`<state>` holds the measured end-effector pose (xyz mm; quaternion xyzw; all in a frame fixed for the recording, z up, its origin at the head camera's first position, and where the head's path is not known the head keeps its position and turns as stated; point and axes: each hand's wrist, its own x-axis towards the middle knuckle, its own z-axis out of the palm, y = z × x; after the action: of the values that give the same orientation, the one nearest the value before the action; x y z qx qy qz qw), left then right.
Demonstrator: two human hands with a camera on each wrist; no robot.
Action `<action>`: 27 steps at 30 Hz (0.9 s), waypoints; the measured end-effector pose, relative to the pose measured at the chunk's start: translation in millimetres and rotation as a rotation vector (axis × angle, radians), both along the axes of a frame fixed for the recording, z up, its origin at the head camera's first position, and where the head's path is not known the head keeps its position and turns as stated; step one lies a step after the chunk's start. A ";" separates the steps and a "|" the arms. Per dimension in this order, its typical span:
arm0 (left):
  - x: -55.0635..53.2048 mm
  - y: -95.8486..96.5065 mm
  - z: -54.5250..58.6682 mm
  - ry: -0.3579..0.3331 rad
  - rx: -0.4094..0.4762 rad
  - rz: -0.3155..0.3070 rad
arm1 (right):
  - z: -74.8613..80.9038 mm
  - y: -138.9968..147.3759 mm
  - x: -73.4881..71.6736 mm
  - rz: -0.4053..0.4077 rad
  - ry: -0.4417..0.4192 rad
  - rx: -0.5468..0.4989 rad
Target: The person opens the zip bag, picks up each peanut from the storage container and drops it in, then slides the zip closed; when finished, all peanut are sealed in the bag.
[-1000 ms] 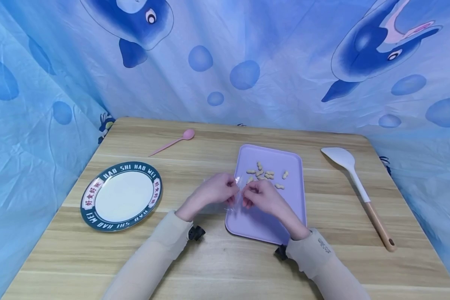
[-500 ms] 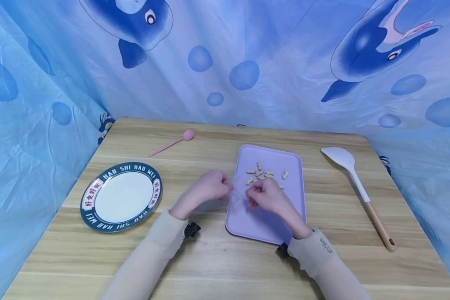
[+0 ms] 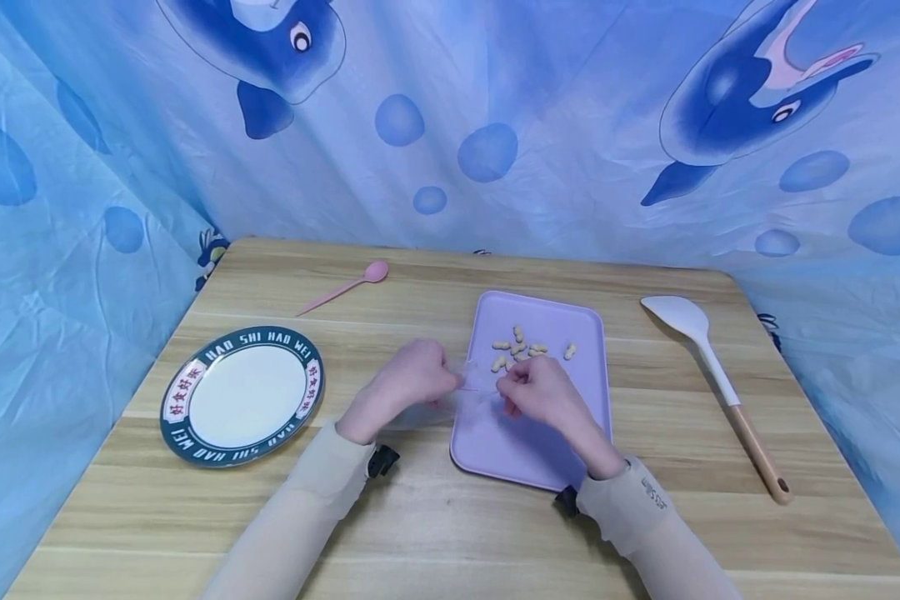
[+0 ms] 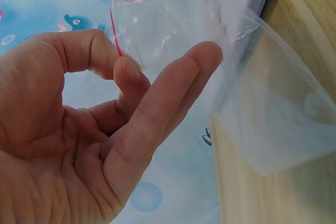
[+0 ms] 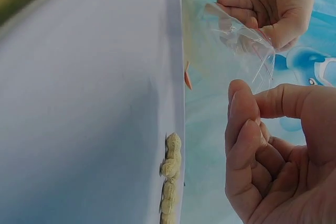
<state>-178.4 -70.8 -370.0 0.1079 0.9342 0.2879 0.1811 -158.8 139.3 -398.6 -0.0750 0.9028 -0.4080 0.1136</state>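
Pinching the bag: the left hand (image 3: 414, 375) holds a clear plastic bag (image 4: 254, 80) by its edge between thumb and index finger, its other fingers stretched out.
Other grip: the right hand (image 3: 546, 392) pinches the bag's opposite corner with thumb and index fingertip.
Bag: spans the gap between both grips; a red line runs along the edge at the left thumb.
Tray: purple tray (image 3: 513, 452), below the right grip; its near-left side lies under the bag.
Peanuts: unshelled peanuts (image 3: 518, 347) lie in the tray, just beyond the right grip.
Plate: plate (image 3: 247, 396), left of the left grip; its green rim reads "HAO SHI HAO WEI" twice, with red Chinese characters on two white panels.
Spoon: pink spoon (image 3: 376, 271), beyond the left grip and to its left.
Spatula: white spatula with a wooden handle (image 3: 718, 371), right of the right grip.
Sleeve: the right sleeve (image 3: 618, 510), behind its grip, carries dark lettering too small to read surely.
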 end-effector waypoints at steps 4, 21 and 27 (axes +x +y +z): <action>0.7 0.5 1.3 0.044 -0.022 0.007 | 1.1 1.0 -0.1 -0.009 0.002 0.013; 8.3 -0.9 3.3 0.151 -0.017 -0.030 | 3.1 1.4 1.8 -0.001 -0.028 -0.014; 9.4 -0.7 7.3 0.109 0.006 -0.054 | 2.1 0.3 1.4 0.032 -0.020 -0.041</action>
<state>-169.0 -71.4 -362.8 0.1490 0.9386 0.2793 0.1375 -157.4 139.6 -396.5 -0.0879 0.8918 -0.4252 0.1274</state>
